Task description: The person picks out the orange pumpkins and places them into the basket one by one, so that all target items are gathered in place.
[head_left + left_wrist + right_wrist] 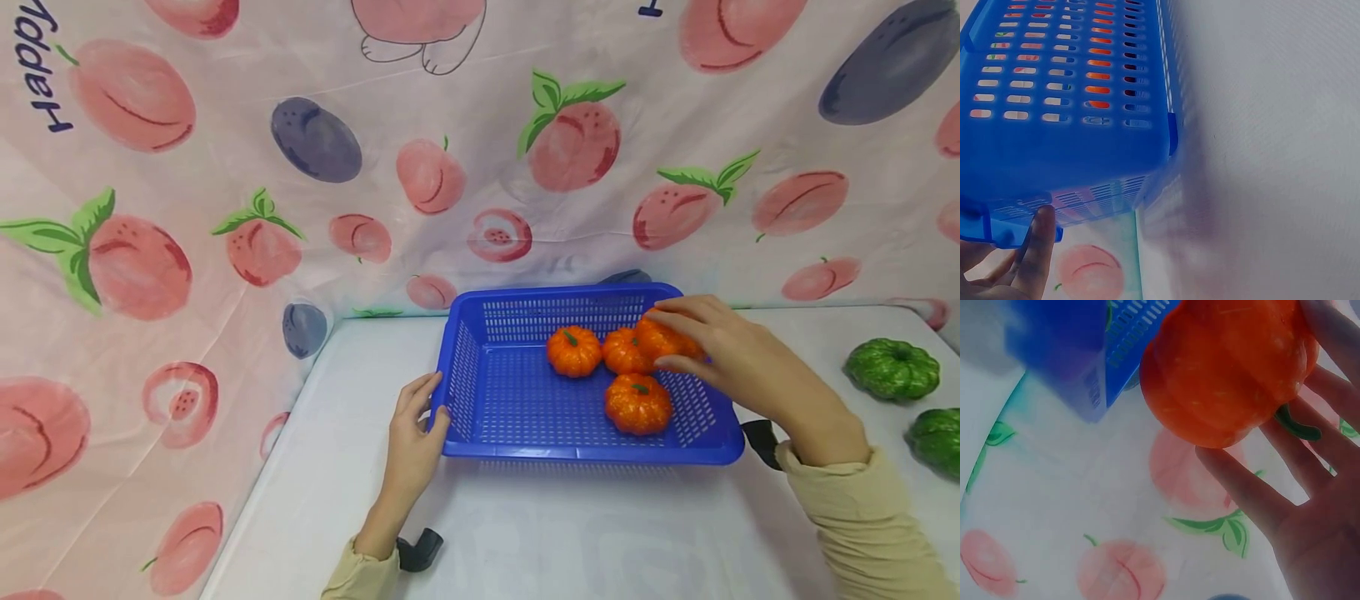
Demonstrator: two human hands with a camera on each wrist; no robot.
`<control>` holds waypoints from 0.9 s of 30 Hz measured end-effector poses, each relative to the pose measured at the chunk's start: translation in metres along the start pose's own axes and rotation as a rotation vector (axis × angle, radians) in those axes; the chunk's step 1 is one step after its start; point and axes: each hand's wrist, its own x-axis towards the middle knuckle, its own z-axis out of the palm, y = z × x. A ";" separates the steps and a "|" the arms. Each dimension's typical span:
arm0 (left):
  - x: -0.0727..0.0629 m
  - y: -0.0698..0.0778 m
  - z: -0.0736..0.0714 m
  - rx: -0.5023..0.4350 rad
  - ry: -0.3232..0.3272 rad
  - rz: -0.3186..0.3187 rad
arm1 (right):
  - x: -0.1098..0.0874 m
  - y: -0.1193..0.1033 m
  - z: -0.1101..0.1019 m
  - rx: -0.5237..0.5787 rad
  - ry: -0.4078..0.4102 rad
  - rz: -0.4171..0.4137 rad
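A blue plastic basket (510, 400) with slotted walls stands on the white table. My left hand (412, 429) grips its left rim, and the left wrist view shows fingers (1038, 250) along the basket wall (1066, 156). Over the basket's right end, my right hand (708, 342) holds a small orange pumpkin (658, 340) between thumb and fingers. In the right wrist view this pumpkin (1229, 375) has its green stem toward the palm. Inside the basket lie one pumpkin (574, 352) near the middle, another (624, 352) partly hidden behind the held one, and a third (638, 404) nearer the front.
Two green pumpkins (892, 368) lie on the table at the far right, the nearer one (937, 440) cut off by the view's edge. A fruit-printed cloth (450, 100) hangs behind and to the left of the table (570, 533).
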 end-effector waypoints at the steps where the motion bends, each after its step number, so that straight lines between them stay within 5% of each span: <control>1: 0.000 0.000 0.000 0.003 0.000 -0.001 | 0.001 -0.001 0.000 0.002 -0.003 -0.005; 27: 0.000 -0.002 -0.001 -0.016 -0.004 0.001 | 0.025 -0.018 0.016 0.018 -0.020 -0.101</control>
